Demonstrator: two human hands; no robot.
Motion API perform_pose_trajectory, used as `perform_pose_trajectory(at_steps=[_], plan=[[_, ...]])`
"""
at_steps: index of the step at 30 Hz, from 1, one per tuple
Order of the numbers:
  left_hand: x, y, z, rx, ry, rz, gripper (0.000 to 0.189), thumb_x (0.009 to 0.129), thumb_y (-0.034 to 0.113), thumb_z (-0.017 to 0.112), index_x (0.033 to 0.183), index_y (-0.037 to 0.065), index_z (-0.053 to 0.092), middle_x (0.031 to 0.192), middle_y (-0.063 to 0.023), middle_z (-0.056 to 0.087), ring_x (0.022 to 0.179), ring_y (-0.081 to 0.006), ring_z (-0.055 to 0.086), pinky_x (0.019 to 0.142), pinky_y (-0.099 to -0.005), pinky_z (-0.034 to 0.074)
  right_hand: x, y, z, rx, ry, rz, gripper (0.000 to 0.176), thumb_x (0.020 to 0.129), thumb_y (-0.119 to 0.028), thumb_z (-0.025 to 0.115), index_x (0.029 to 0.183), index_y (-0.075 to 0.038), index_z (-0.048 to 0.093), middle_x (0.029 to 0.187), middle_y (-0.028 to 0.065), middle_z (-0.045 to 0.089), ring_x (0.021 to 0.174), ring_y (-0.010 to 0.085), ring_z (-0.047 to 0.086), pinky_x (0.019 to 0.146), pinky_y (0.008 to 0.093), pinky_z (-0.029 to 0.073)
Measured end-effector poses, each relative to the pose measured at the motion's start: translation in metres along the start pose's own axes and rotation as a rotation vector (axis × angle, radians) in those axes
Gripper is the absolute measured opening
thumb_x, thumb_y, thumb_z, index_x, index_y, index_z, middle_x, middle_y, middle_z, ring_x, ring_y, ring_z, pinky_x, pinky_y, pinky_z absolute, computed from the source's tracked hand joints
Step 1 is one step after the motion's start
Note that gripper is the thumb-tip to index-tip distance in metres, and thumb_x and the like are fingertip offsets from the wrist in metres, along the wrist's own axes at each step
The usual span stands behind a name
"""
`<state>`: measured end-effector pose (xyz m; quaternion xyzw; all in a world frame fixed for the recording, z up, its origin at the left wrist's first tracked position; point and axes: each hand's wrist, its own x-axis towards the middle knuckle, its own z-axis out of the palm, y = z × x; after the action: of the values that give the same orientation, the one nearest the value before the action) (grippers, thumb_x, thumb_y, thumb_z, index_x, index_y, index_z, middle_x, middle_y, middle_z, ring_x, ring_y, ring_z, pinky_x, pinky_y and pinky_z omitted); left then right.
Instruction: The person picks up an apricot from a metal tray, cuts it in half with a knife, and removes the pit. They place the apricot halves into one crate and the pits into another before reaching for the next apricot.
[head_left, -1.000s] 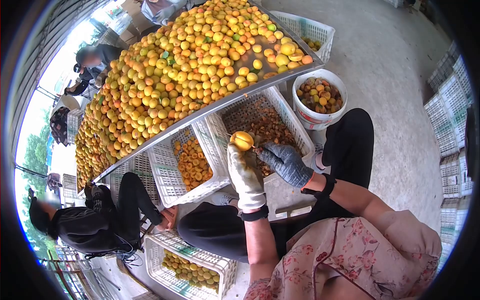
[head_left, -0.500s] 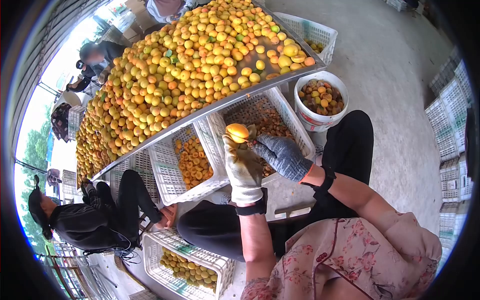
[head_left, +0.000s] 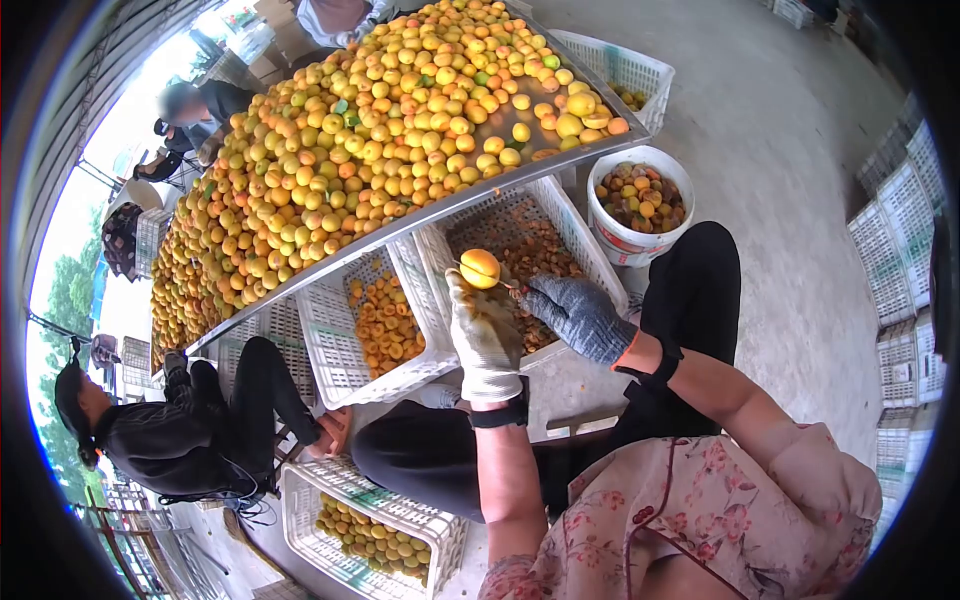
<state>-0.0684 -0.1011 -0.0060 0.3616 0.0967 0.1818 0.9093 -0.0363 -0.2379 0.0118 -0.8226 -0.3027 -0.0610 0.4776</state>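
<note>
The apricot [head_left: 480, 268] is orange-yellow, left glove [head_left: 485, 338] cream, right glove [head_left: 580, 318] grey, blouse [head_left: 700, 505] pink-flowered.

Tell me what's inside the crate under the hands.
The crate holds brownish-orange bits, perhaps pits; too small to tell. The left hand, gripping an apricot, and the right hand cover its near part, so nothing shows there.

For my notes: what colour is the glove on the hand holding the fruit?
Off-white, slightly soiled, on the left hand holding the fruit; head view.
</note>
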Motion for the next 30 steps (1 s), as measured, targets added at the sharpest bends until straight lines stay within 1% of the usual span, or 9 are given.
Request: perform_pose_trajectory(at_steps=[5,9,10,12,16,18,22,26,30], plan=[[-0.004,0.018,0.023,0.125,-0.041,0.104,0.042,0.096,0.033,0.046,0.122,0.000,0.047,0.111,-0.0084,0.057,0.103,-0.0168,0.054,0.092,-0.0334,0.041,0.007,0.005,0.005,0.051,0.037,-0.021,0.030,0.088,-0.033,0.057,0.090,-0.003,0.064,0.078,0.0173,0.064,0.071,0.0349,0.062,0.061,0.0427,0.048],[0.008,0.007,-0.003,0.222,-0.001,0.060,0.039,0.096,0.036,0.046,0.111,0.001,0.054,0.098,-0.0074,0.061,0.089,-0.0157,0.058,0.081,-0.0274,0.045,0.010,0.008,0.008,0.133,-0.069,0.041,0.031,0.089,-0.032,0.057,0.091,-0.002,0.065,0.079,0.0191,0.064,0.072,0.0355,0.061,0.060,0.0431,0.047],[0.004,0.002,-0.003,0.008,0.027,-0.056,0.041,0.096,0.039,0.046,0.110,0.002,0.055,0.099,-0.0080,0.060,0.090,-0.0152,0.057,0.080,-0.0265,0.044,0.009,0.008,0.011,0.132,-0.074,0.043,0.031,0.089,-0.032,0.057,0.091,-0.002,0.065,0.079,0.0191,0.064,0.072,0.0355,0.061,0.060,0.0431,0.047],[-0.001,-0.013,0.003,-0.048,0.088,0.072,0.043,0.095,0.042,0.046,0.109,0.003,0.055,0.100,-0.0086,0.060,0.093,-0.0146,0.055,0.080,-0.0250,0.043,0.006,0.009,0.022,0.155,0.043,0.006,0.030,0.089,-0.032,0.058,0.090,-0.003,0.065,0.079,0.0189,0.063,0.072,0.0354,0.061,0.060,0.0427,0.047],[0.000,-0.002,0.006,0.077,0.039,-0.092,0.041,0.096,0.041,0.045,0.112,0.004,0.053,0.101,-0.0088,0.060,0.093,-0.0143,0.054,0.081,-0.0256,0.042,0.005,0.014,0.018,0.187,0.001,0.073,0.029,0.090,-0.031,0.057,0.090,-0.003,0.064,0.076,0.0184,0.063,0.070,0.0360,0.061,0.059,0.0414,0.047],[0.012,-0.011,-0.004,0.213,0.065,0.082,0.041,0.096,0.039,0.043,0.116,0.004,0.051,0.098,-0.0096,0.060,0.088,-0.0147,0.054,0.080,-0.0266,0.042,0.006,0.013,0.020,0.169,0.031,0.048,0.029,0.090,-0.030,0.056,0.090,-0.002,0.064,0.076,0.0184,0.063,0.070,0.0361,0.061,0.058,0.0417,0.047],[0.024,-0.011,0.002,0.034,0.072,0.014,0.046,0.097,0.046,0.033,0.100,0.005,0.054,0.086,-0.0102,0.061,0.079,-0.0204,0.056,0.079,-0.0323,0.043,0.010,0.017,0.037,0.143,0.100,-0.025,0.026,0.090,-0.028,0.055,0.089,-0.003,0.063,0.074,0.0179,0.063,0.068,0.0358,0.060,0.057,0.0424,0.046],[0.030,-0.012,0.003,-0.043,-0.013,-0.036,0.053,0.096,0.052,0.027,0.099,0.005,0.051,0.080,-0.0103,0.059,0.075,-0.0246,0.057,0.074,-0.0387,0.046,0.005,0.021,0.043,0.034,0.168,-0.094,0.024,0.090,-0.026,0.055,0.087,-0.004,0.062,0.071,0.0176,0.061,0.065,0.0345,0.060,0.056,0.0426,0.046],[0.037,0.007,-0.007,-0.152,0.162,-0.021,0.057,0.096,0.054,0.025,0.101,0.003,0.050,0.081,-0.0100,0.059,0.076,-0.0254,0.059,0.084,-0.0430,0.048,-0.025,0.035,0.022,0.121,-0.015,-0.032,0.026,0.088,-0.029,0.059,0.087,-0.003,0.062,0.073,0.0161,0.062,0.066,0.0331,0.061,0.058,0.0395,0.047]])
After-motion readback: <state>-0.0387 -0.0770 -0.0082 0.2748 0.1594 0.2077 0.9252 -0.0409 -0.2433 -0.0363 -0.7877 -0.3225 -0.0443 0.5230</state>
